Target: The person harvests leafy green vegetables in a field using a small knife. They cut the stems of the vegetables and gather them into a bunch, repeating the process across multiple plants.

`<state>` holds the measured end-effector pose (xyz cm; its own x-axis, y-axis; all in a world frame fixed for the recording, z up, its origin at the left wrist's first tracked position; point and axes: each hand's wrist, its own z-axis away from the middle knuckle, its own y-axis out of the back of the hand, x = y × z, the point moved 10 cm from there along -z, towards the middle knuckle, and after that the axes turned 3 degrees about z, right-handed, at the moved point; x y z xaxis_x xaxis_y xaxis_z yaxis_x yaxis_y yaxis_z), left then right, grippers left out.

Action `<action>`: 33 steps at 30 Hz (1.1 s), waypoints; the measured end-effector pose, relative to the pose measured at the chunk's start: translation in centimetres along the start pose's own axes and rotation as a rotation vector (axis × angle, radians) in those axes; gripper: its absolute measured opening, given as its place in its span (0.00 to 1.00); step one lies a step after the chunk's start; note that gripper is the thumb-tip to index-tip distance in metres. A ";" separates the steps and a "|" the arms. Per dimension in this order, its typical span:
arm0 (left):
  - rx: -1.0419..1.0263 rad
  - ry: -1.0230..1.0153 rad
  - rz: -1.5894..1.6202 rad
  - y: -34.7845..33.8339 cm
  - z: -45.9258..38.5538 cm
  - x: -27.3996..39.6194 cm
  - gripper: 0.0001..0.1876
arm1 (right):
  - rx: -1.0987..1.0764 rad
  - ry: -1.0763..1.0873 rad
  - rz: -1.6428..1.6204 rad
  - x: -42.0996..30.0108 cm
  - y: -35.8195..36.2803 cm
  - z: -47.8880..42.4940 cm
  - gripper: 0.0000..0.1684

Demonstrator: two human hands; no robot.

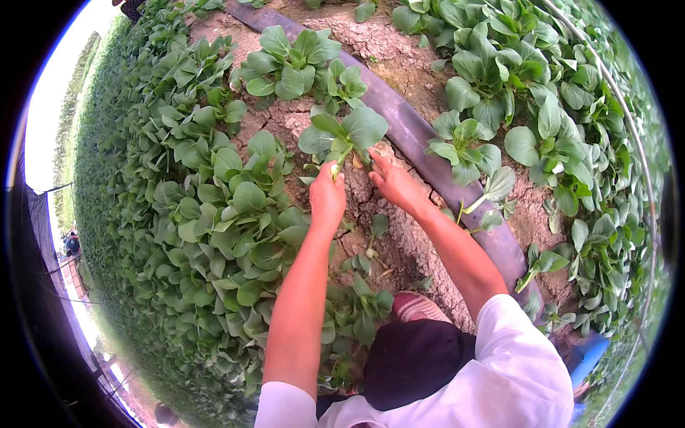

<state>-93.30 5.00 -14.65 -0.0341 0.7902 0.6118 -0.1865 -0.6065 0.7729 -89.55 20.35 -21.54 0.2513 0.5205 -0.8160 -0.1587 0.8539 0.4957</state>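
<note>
My left hand (pixel 327 195) grips a leafy green plant (pixel 342 134), which looks like bok choy, by its pale stem base. Its broad leaves point away from me over the cracked soil. Just right of it is my right hand (pixel 393 179), with fingers slightly apart and nothing visible between them. A yellowed leaf (pixel 357 160) hangs between my hands. Beyond the held plant grow a larger rosette (pixel 291 64) and a smaller one (pixel 345 83). Loose leaves (pixel 489 192) with pale stalks lie on the dark flat hose (pixel 423 134) to the right.
Dense greens (pixel 214 214) cover the ground to my left, and more (pixel 535 96) grow at right. A thin hoop or pipe (pixel 634 123) curves along the right side. My shoe (pixel 420 307) rests on the soil. A blue object (pixel 588 356) lies at lower right.
</note>
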 end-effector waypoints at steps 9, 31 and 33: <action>0.015 0.002 0.073 0.6 -0.6 0.6 0.14 | 0.033 -0.249 -0.350 2.1 -3.0 -0.8 0.34; -0.185 0.334 1.181 7.6 6.6 -2.0 0.14 | -0.112 0.019 -0.966 -9.5 0.7 2.9 0.26; -0.193 0.370 1.155 7.7 7.8 -2.8 0.17 | -0.245 0.015 -0.991 -10.8 -1.3 2.7 0.25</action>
<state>-87.02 -2.57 -9.07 -0.5464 -0.2061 0.8117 -0.0032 -0.9687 -0.2481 -89.46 13.64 -12.55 0.3643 -0.4209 -0.8307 -0.0775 0.8753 -0.4774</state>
